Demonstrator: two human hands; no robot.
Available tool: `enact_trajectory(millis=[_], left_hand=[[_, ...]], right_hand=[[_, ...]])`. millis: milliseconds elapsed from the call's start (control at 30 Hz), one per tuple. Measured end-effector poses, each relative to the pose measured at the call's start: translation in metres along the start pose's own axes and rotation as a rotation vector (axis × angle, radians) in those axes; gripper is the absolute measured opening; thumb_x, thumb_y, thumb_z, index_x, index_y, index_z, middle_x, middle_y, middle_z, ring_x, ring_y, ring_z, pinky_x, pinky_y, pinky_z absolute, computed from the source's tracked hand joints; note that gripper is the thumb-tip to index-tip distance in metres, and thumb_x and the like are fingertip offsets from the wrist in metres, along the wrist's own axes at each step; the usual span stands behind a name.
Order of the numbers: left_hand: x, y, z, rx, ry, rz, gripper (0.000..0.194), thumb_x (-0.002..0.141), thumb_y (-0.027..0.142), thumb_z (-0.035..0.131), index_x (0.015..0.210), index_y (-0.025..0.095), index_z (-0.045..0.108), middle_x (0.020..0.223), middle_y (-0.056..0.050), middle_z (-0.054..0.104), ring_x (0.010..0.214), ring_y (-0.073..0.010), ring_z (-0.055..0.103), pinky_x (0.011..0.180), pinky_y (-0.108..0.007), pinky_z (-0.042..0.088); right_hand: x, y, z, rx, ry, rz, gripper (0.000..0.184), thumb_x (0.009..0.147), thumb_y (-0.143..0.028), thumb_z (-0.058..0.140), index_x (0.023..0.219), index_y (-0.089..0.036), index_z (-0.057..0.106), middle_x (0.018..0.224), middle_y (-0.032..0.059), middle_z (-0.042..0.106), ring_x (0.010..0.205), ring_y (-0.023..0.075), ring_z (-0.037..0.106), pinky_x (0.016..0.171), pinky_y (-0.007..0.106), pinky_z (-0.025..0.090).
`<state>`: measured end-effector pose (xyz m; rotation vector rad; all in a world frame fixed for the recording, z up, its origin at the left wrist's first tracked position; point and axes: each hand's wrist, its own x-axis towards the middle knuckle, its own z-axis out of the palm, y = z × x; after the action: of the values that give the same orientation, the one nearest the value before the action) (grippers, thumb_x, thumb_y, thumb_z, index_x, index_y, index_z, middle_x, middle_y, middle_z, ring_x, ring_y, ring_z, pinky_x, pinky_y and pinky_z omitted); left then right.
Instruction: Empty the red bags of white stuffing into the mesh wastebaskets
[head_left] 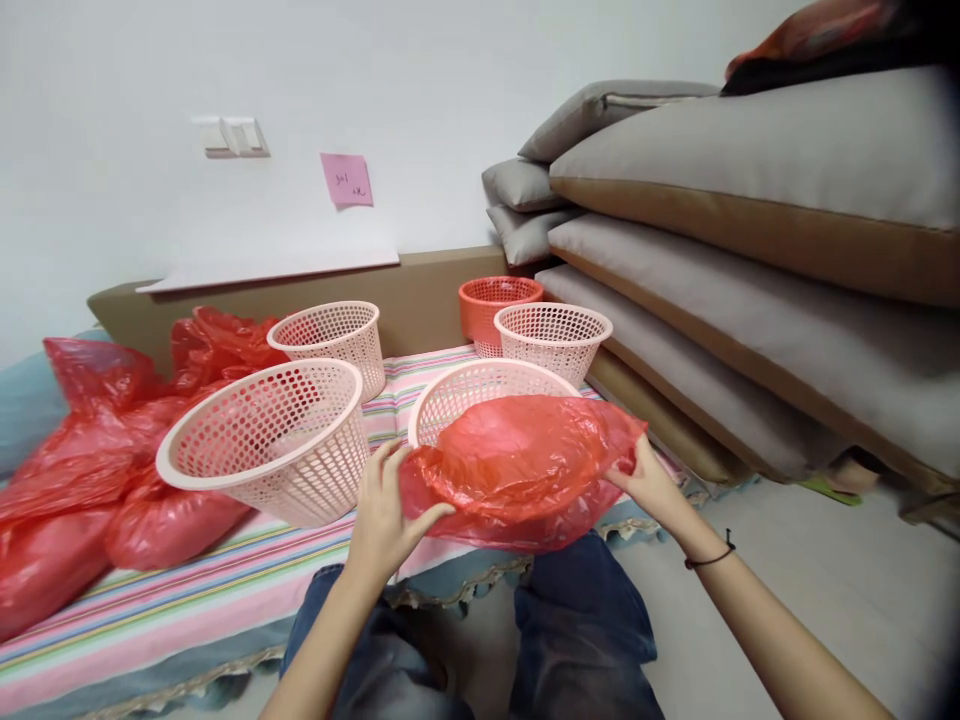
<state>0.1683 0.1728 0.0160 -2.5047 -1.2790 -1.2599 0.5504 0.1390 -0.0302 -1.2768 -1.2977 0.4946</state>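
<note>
Head view: left hand and right hand, partly closed, grip a red bag. Near basket lies behind it.

At the centre of the frame, the translucent red plastic bag covers the near side and base of a round pale pink perforated plastic basket; some fingertips of the left hand are hidden by its bunched edge. Beyond, another pale pink plastic basket hides part of the red perforated plastic basket. The left edge cuts off the heaped red plastic bags. The pink paper note at upper left bears handwriting (too small to read surely). At upper right, a reddish fabric item blurs into dark shadow.
</note>
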Motion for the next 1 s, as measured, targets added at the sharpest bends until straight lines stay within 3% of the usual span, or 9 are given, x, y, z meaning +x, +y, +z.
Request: enact_trajectory(millis=[67,133,200,300,400,500,600,833,1000], left_hand=[[0.007,0.0,0.004,-0.08,-0.025,0.009,0.046,0.084,0.039,0.066,0.125,0.021,0.058,0.133,-0.015,0.052,0.124,-0.0285,0.05,0.106,-0.048,0.04],[0.012,-0.005,0.007,-0.204,-0.063,0.011,0.025,0.089,0.032,0.06,0.112,0.025,0.068,0.129,-0.01,0.058,0.122,-0.0251,0.053,0.106,-0.045,0.041],[0.017,-0.014,0.006,-0.367,-0.084,-0.039,0.019,0.089,0.031,0.058,0.1,0.025,0.073,0.123,-0.008,0.064,0.119,-0.0246,0.057,0.104,-0.043,0.043],[0.025,-0.025,0.002,-0.562,-0.068,-0.227,0.02,0.088,0.034,0.058,0.087,0.021,0.073,0.101,-0.007,0.071,0.103,-0.0238,0.063,0.094,-0.038,0.048],[0.039,-0.032,0.004,-0.607,0.035,-0.459,0.023,0.085,0.038,0.059,0.072,0.019,0.066,0.074,-0.002,0.065,0.075,-0.0181,0.059,0.073,-0.028,0.048],[0.058,-0.041,0.019,-0.736,0.135,-0.684,0.025,0.077,0.038,0.065,0.064,0.018,0.058,0.061,0.002,0.054,0.062,-0.0136,0.049,0.058,-0.022,0.039],[0.076,-0.056,0.041,-0.959,0.115,-0.862,0.025,0.069,0.038,0.069,0.065,0.016,0.057,0.059,0.003,0.054,0.057,-0.0116,0.048,0.055,-0.021,0.038],[0.121,-0.088,0.069,-1.136,0.005,-0.907,0.024,0.067,0.034,0.069,0.063,0.016,0.053,0.054,0.003,0.058,0.049,-0.0088,0.049,0.053,-0.022,0.041],[0.137,-0.085,0.08,-1.19,-0.166,-0.893,0.021,0.067,0.031,0.074,0.07,0.015,0.061,0.059,-0.003,0.065,0.059,-0.0171,0.061,0.06,-0.029,0.051]], right_hand=[[0.006,-0.004,0.005,0.08,-0.002,0.031,0.074,0.059,-0.035,0.081,0.125,-0.023,0.052,0.134,0.01,0.055,0.129,0.0283,0.048,0.112,0.046,0.035],[0.012,-0.005,0.009,0.232,0.024,0.153,0.059,0.061,-0.034,0.08,0.115,-0.023,0.059,0.123,0.0087,0.063,0.122,0.0284,0.054,0.107,0.046,0.041],[0.017,-0.002,0.012,0.42,0.083,0.272,0.041,0.064,-0.034,0.075,0.102,-0.023,0.065,0.108,0.0066,0.07,0.112,0.0272,0.061,0.101,0.044,0.047],[0.026,0.006,0.015,0.604,0.151,0.313,0.025,0.069,-0.035,0.071,0.091,-0.024,0.068,0.097,0.0035,0.073,0.101,0.0244,0.066,0.092,0.04,0.052],[0.037,0.013,0.021,0.659,0.138,0.364,0.016,0.072,-0.037,0.071,0.081,-0.024,0.067,0.087,0.0001,0.073,0.086,0.0203,0.069,0.08,0.035,0.057],[0.049,0.013,0.029,0.693,0.012,0.424,0.019,0.071,-0.036,0.073,0.085,-0.025,0.068,0.092,-0.0001,0.073,0.086,0.0196,0.069,0.079,0.034,0.058],[0.061,0.01,0.038,0.706,-0.126,0.436,0.027,0.07,-0.035,0.071,0.096,-0.026,0.069,0.107,0.0011,0.073,0.095,0.0213,0.069,0.085,0.037,0.058],[0.097,0.016,0.049,0.647,-0.096,0.311,0.045,0.068,-0.024,0.068,0.113,-0.03,0.065,0.124,-0.0011,0.066,0.11,0.0191,0.064,0.092,0.032,0.054],[0.125,0.026,0.069,0.598,-0.166,0.27,0.028,0.074,-0.041,0.067,0.097,-0.025,0.068,0.099,0.0019,0.074,0.092,0.0212,0.068,0.087,0.036,0.055]])
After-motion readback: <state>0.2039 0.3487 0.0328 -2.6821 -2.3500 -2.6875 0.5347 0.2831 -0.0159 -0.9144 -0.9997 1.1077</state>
